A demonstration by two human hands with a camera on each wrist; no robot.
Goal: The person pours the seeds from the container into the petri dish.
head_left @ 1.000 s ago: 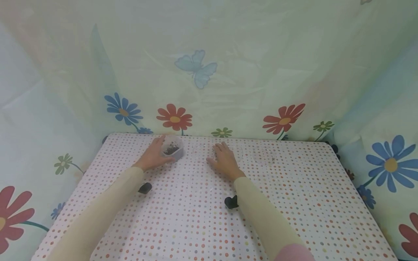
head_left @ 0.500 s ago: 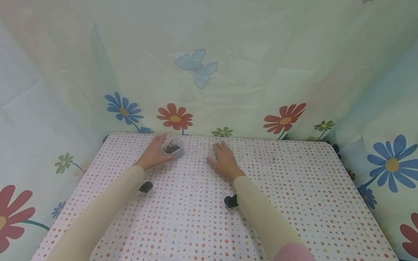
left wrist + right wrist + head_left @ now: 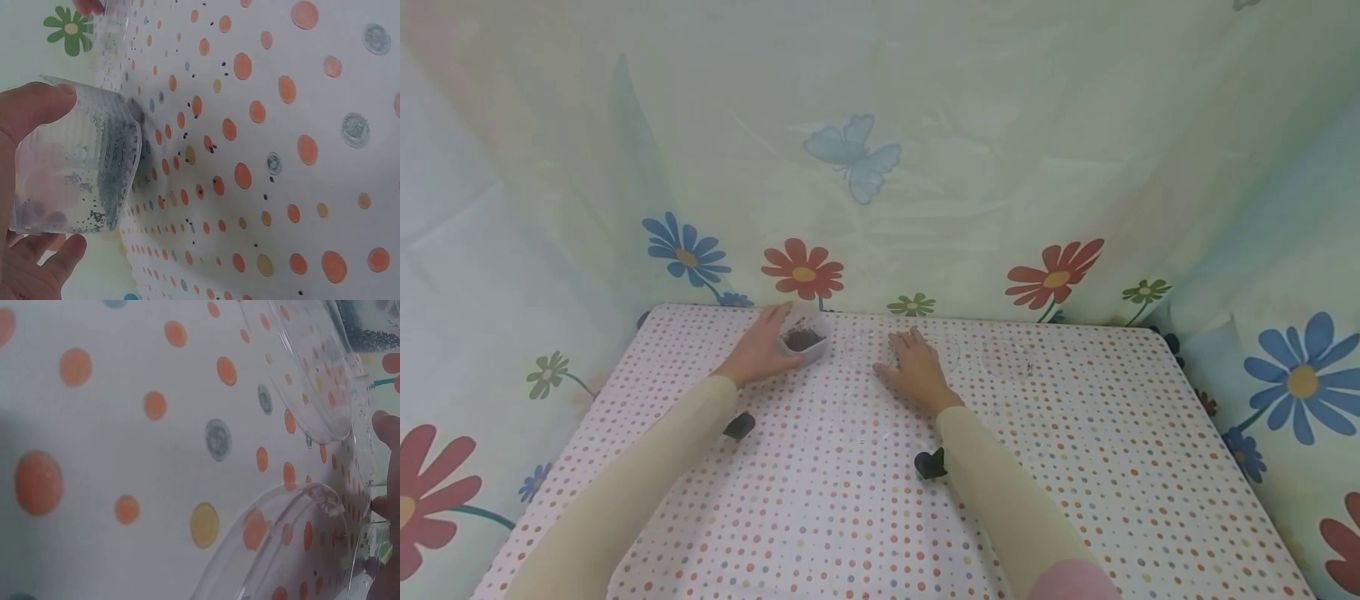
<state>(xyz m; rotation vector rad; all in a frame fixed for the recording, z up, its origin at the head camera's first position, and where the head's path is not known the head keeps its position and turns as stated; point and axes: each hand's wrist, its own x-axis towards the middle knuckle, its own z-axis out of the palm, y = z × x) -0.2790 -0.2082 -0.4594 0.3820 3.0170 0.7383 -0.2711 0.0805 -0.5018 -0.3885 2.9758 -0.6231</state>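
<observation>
My left hand (image 3: 763,350) grips a clear plastic tub (image 3: 820,340), thumb on one side and fingers on the other. Small dark grains (image 3: 112,162) lie heaped along one wall of the tub, which is tilted in the left wrist view. My right hand (image 3: 916,371) is at the table's far middle, its fingers loosely bent over clear plasticware. In the right wrist view, the fingers (image 3: 392,487) appear at the right edge, beside a clear round-rimmed dish (image 3: 319,394). A second clear dish (image 3: 250,565) is nearer that camera.
Dark specks (image 3: 212,149) are scattered on the dotted tablecloth (image 3: 850,517) near the tub. Another clear round dish (image 3: 1006,375) stands right of my right hand. A flowered curtain (image 3: 970,167) hangs close behind the table's far edge.
My left hand has shifted slightly to the right and away from me with the tub, which has tipped. The right hand stays in place.
</observation>
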